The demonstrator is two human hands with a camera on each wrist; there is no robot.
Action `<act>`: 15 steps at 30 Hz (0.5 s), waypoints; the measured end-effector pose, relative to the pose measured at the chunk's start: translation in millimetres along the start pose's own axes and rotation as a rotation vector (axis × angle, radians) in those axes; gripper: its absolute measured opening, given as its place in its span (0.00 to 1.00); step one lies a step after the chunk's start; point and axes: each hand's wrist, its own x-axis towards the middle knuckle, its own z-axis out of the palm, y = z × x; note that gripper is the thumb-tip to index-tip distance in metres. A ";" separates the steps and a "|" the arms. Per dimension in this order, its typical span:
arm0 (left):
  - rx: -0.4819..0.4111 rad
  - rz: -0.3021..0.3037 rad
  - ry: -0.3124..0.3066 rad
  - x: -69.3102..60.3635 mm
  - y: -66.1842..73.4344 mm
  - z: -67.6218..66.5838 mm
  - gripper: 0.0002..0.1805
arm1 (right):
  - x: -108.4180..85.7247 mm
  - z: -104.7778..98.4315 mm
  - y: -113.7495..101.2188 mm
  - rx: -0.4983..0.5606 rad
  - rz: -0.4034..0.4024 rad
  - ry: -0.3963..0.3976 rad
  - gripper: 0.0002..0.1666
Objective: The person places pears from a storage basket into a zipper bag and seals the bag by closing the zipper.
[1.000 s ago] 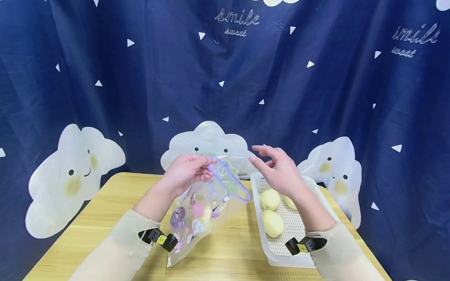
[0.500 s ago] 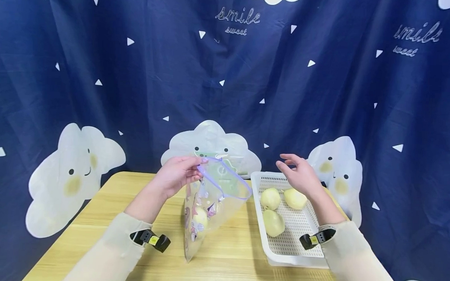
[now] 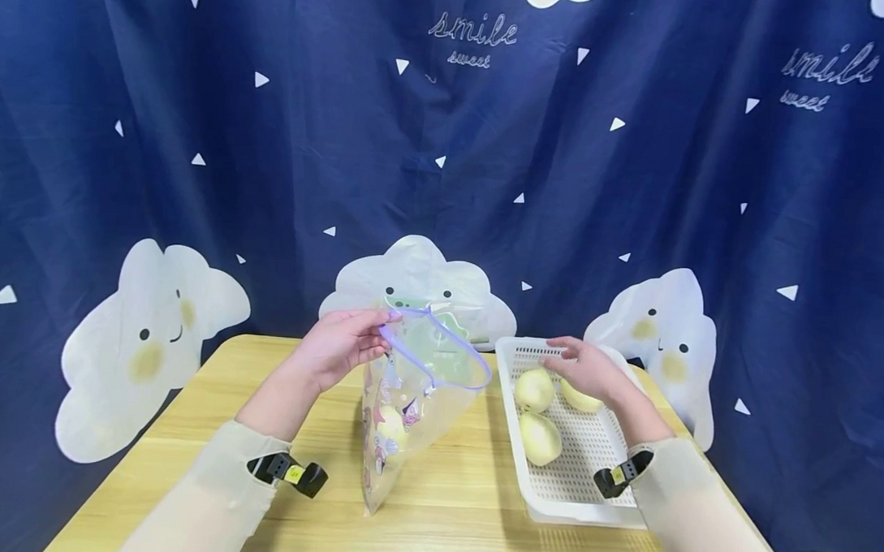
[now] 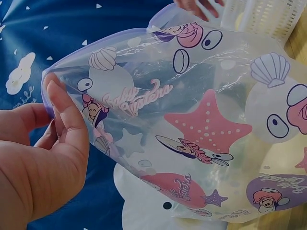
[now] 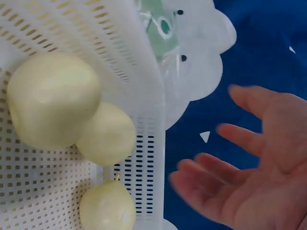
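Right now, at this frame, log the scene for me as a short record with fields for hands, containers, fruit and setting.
Left hand: pinches the purple rim of a clear printed plastic bag
Right hand: over the far part of a white perforated plastic basket, holding nothing
Bag contents: at least one round pale yellow fruit
Basket contents: three round pale yellow fruits
Surface: light wood-grain table
Backdrop: dark blue curtain with white clouds and triangles

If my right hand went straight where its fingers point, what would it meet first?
Probably the white basket, at its far wall; depth is unclear, so your right hand could pass over it toward the clear bag.
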 end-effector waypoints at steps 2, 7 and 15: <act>0.000 -0.001 0.000 -0.2 0.8 -0.4 0.15 | -3.1 3.7 -0.8 -0.049 -0.014 -0.067 0.39; 0.003 -0.008 -0.004 -0.5 1.4 -2.1 0.16 | -7.6 13.1 -2.2 -0.128 0.047 -0.258 0.43; 0.000 -0.012 -0.022 -2.2 1.9 -0.8 0.15 | -6.7 24.8 0.7 -0.128 0.177 -0.385 0.41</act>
